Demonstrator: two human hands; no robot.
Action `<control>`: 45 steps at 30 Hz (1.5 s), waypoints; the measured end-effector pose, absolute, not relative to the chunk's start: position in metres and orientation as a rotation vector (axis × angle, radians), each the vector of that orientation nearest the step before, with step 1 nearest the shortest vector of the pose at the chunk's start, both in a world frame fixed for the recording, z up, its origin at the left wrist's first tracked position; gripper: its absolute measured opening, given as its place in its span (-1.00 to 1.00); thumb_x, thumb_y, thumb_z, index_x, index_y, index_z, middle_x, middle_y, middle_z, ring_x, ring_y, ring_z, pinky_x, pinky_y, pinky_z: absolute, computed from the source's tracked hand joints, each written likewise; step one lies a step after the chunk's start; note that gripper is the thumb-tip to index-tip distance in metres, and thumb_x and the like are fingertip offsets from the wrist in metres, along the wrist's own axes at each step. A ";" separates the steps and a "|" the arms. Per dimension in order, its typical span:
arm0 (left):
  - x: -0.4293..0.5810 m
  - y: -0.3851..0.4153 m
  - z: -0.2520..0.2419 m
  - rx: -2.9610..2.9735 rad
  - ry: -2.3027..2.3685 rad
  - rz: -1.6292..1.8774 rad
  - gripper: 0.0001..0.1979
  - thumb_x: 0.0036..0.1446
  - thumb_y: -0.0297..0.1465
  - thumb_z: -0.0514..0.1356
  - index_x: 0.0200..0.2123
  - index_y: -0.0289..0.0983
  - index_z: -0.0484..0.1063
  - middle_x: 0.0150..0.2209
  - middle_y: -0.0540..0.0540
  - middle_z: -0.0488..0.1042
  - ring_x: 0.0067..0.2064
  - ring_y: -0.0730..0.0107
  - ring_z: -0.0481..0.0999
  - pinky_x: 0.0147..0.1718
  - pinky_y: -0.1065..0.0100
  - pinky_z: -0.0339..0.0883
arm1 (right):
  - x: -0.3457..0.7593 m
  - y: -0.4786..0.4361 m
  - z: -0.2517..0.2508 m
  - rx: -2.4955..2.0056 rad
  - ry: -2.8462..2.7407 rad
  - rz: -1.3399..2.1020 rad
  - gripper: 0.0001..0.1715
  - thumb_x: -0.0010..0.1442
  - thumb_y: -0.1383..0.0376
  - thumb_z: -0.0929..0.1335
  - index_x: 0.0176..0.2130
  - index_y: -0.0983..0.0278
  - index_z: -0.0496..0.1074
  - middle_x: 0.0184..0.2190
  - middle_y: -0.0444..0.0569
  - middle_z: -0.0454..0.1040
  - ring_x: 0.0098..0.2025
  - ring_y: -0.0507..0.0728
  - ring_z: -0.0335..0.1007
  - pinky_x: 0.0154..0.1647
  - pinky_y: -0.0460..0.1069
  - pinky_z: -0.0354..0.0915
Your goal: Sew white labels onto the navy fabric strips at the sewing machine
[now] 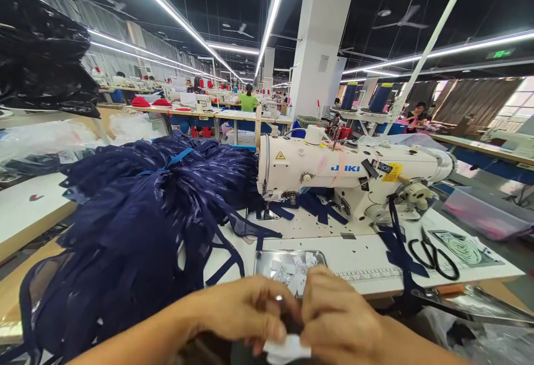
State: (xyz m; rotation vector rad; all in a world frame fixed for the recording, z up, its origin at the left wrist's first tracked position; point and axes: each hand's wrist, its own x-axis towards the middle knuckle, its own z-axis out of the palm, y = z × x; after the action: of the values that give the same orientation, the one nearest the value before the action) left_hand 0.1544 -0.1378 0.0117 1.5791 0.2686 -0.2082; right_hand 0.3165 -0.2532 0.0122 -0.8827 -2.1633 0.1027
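Observation:
My left hand (240, 308) is at the bottom middle, its fingers curled with the thumb reaching toward the right. Beside it my right hand (340, 317) is closed, knuckles up. Both are slightly blurred; whatever their fingers pinch is hidden, though a small shiny spot shows by the left fingers. Just below and between them is a white piece (287, 349) of paper or cloth. Behind the hands lies a metal tray (261, 255) with white printed labels (298, 269). A white sewing machine (308, 166) stands beyond, navy fabric strips around its needle.
A big heap of navy mesh pieces (137, 226), tied with a blue strip (177, 157), covers the table's left side. Black-handled scissors (434, 256) lie on the right, beside navy strips (403, 253). A clear plastic bin (484, 212) stands beyond the table.

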 end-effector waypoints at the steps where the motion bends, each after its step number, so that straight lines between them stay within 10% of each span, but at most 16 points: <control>1: 0.161 -0.127 0.015 1.760 0.336 -0.105 -0.57 -0.10 -0.14 0.20 -0.20 -0.28 0.37 -0.61 0.09 0.32 -0.62 0.56 0.25 -0.63 0.52 0.12 | 0.324 -0.250 0.014 -0.992 -2.119 0.137 -0.81 0.21 0.28 0.20 -0.39 0.23 0.34 -0.52 -0.08 0.37 -0.41 0.04 0.25 -0.34 -0.01 0.17; 7: 0.206 -0.066 0.003 2.845 0.688 0.298 -0.84 -0.02 -0.47 0.11 -0.33 -0.30 0.42 -0.27 -0.14 0.45 -0.19 0.22 0.38 -0.22 0.27 0.16 | 0.384 -0.217 -0.006 -1.484 -1.567 0.285 -0.73 0.08 0.19 0.28 -0.56 0.27 0.29 -0.56 -0.11 0.31 -0.46 0.05 0.24 -0.39 -0.04 0.18; 17: 0.204 -0.059 -0.032 2.558 0.726 0.820 -0.85 0.07 -0.44 -0.05 -0.46 -0.27 0.27 -0.47 -0.04 0.36 -0.37 0.34 0.33 -0.30 0.29 0.14 | 0.411 -0.191 -0.029 -1.552 -1.145 0.494 -0.75 -0.15 0.14 0.37 -0.61 0.28 0.36 -0.58 -0.14 0.27 -0.46 0.05 0.18 -0.33 -0.03 0.14; 26: 0.199 -0.046 -0.024 1.768 0.681 0.757 -0.73 -0.19 -0.20 0.15 -0.59 -0.32 0.30 -0.64 0.08 0.21 -0.58 0.55 0.13 -0.60 0.49 0.01 | 0.341 -0.152 -0.010 -1.204 -1.075 0.987 -0.79 -0.24 0.23 0.44 -0.59 0.30 0.39 -0.14 -0.02 0.34 -0.16 0.12 0.26 -0.13 0.00 0.13; 32: 0.189 -0.053 -0.011 1.704 0.690 0.685 -0.65 -0.21 -0.12 0.20 -0.65 -0.34 0.35 -0.67 0.08 0.21 -0.60 0.57 0.13 -0.61 0.50 0.03 | 0.324 -0.119 -0.014 -1.288 -1.151 0.888 -0.83 -0.21 0.26 0.37 -0.63 0.29 0.29 -0.62 -0.20 0.26 -0.51 -0.01 0.17 -0.40 -0.06 0.12; 45: 0.190 -0.051 -0.015 1.479 0.804 0.613 -0.61 -0.41 -0.14 0.30 -0.59 -0.36 0.41 -0.69 0.11 0.21 -0.67 0.65 0.11 -0.67 0.52 0.02 | 0.320 -0.111 -0.015 -1.395 -1.130 0.791 -0.84 -0.19 0.35 0.32 -0.67 0.29 0.22 -0.68 -0.25 0.20 -0.59 -0.05 0.08 -0.51 -0.10 0.05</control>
State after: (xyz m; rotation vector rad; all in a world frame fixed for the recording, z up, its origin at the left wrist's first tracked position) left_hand 0.1904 -0.0510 -0.0155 1.4788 0.8039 0.6131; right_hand 0.3200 -0.1107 -0.0153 -1.3954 -1.1300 0.7906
